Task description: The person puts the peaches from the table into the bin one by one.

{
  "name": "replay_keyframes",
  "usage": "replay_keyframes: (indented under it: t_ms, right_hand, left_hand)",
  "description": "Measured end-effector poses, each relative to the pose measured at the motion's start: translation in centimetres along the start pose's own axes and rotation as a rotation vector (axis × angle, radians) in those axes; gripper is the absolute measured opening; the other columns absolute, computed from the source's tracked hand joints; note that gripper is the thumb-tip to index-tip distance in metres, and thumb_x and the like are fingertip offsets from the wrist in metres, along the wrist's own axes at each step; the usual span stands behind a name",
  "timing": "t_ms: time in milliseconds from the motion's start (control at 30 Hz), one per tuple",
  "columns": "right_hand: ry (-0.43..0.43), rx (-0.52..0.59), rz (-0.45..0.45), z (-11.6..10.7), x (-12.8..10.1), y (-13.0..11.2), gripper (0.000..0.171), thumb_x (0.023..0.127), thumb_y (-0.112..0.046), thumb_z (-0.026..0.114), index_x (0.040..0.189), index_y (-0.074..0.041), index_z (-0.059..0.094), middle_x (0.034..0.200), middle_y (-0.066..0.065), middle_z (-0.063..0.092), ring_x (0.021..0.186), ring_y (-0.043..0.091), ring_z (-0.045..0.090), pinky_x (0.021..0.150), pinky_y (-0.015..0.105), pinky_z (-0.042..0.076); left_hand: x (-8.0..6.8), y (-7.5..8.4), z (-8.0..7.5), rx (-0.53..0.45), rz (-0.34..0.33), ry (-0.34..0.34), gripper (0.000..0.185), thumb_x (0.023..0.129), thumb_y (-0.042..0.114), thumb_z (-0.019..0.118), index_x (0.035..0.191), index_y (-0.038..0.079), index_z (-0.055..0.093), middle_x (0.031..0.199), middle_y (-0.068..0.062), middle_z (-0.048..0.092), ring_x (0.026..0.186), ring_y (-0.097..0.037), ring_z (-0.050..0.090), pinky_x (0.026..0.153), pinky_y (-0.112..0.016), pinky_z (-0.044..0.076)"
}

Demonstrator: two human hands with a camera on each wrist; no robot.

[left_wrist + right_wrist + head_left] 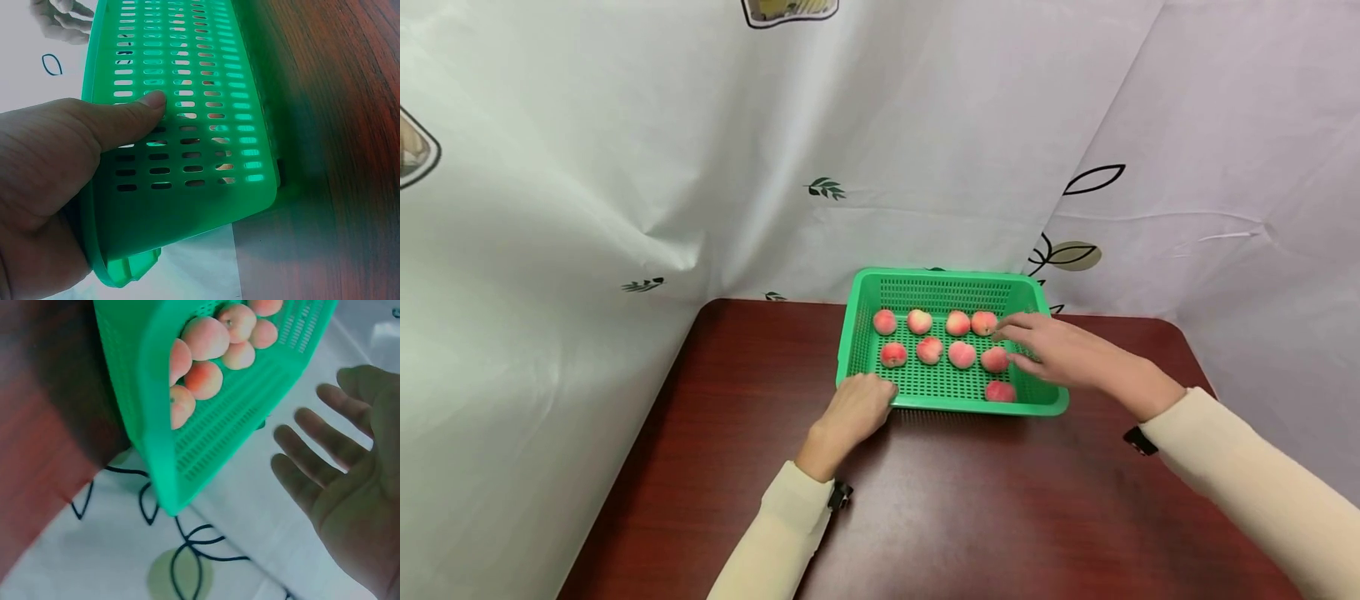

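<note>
A green plastic basket (970, 407) with slotted walls holds several red-and-yellow peaches (929, 351), mostly set in two rows. One peach (1000, 392) lies apart at the front right, partly behind the front wall. My left hand (861, 404) grips the front rim near its left corner. In the left wrist view, the thumb of that hand (56, 156) presses the outer wall, while its fingers are hidden behind the rim. Over the basket's right side hovers my right hand (1060, 346). Its fingers are spread and loosely bent, with nothing held in the right wrist view.
The basket stands at the back of a dark red-brown wooden table (925, 508). A white cloth (925, 142) printed with leaves hangs behind the table and along both sides.
</note>
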State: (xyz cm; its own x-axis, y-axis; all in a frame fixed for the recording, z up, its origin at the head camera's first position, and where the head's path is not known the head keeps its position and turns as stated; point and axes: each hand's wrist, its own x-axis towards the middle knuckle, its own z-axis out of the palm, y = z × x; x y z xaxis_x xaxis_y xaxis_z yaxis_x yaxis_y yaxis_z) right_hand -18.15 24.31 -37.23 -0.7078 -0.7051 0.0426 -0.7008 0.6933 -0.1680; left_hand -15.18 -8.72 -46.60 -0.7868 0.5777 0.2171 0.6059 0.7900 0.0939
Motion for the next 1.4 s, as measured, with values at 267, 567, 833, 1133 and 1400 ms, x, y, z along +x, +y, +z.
replay_keyframes:
  t_ms: [267, 567, 833, 1133, 1400]
  right_hand:
    - [0.242, -0.021, 0.009, 1.1, -2.2, 0.8, 0.037, 0.090, -0.008, 0.075, 0.125, -0.003, 0.066, 0.136, 0.016, 0.061, 0.121, 0.036, 0.059, 0.095, 0.053, 0.052]
    - [0.379, -0.038, 0.102, 2.0, -4.1, 1.4, 0.040, 0.087, -0.004, 0.074, 0.126, 0.002, 0.066, 0.137, 0.021, 0.058, 0.124, 0.040, 0.055, 0.097, 0.056, 0.047]
    - [0.401, 0.013, 0.256, 3.4, -6.4, 1.7, 0.043, 0.088, -0.003, 0.074, 0.129, 0.000, 0.063, 0.144, 0.020, 0.054, 0.132, 0.043, 0.049, 0.106, 0.060, 0.039]
    - [0.417, 0.045, 0.359, 5.8, -8.8, 1.5, 0.043, 0.089, -0.003, 0.073, 0.130, 0.001, 0.061, 0.143, 0.023, 0.053, 0.129, 0.047, 0.049, 0.102, 0.062, 0.039]
    - [0.417, 0.054, 0.415, 7.1, -9.8, 0.9, 0.044, 0.090, -0.004, 0.073, 0.131, 0.003, 0.059, 0.143, 0.026, 0.052, 0.128, 0.049, 0.049, 0.099, 0.065, 0.040]
  left_hand:
    - [0.0, -0.2, -0.1, 0.008, -0.014, -0.034, 0.046, 0.083, -0.001, 0.070, 0.055, 0.020, 0.040, 0.049, 0.001, 0.041, 0.048, -0.015, 0.046, 0.044, -0.028, 0.024]
    - [0.1, -0.5, -0.1, 0.012, -0.002, 0.003, 0.041, 0.081, 0.000, 0.072, 0.055, 0.018, 0.045, 0.051, -0.001, 0.049, 0.050, -0.020, 0.054, 0.042, -0.033, 0.033]
    - [0.3, -0.7, 0.1, 0.000, -0.016, -0.008, 0.043, 0.080, 0.001, 0.073, 0.056, 0.018, 0.043, 0.052, -0.001, 0.048, 0.051, -0.020, 0.054, 0.043, -0.032, 0.032]
    - [0.3, -0.7, 0.1, 0.000, -0.030, -0.035, 0.040, 0.081, 0.005, 0.076, 0.057, 0.019, 0.046, 0.055, -0.001, 0.054, 0.054, -0.023, 0.059, 0.044, -0.036, 0.039]
    - [-0.1, -0.6, 0.3, 0.010, 0.007, -0.039, 0.021, 0.085, 0.026, 0.084, 0.087, 0.012, 0.068, 0.087, -0.004, 0.072, 0.082, -0.024, 0.072, 0.069, -0.039, 0.057]
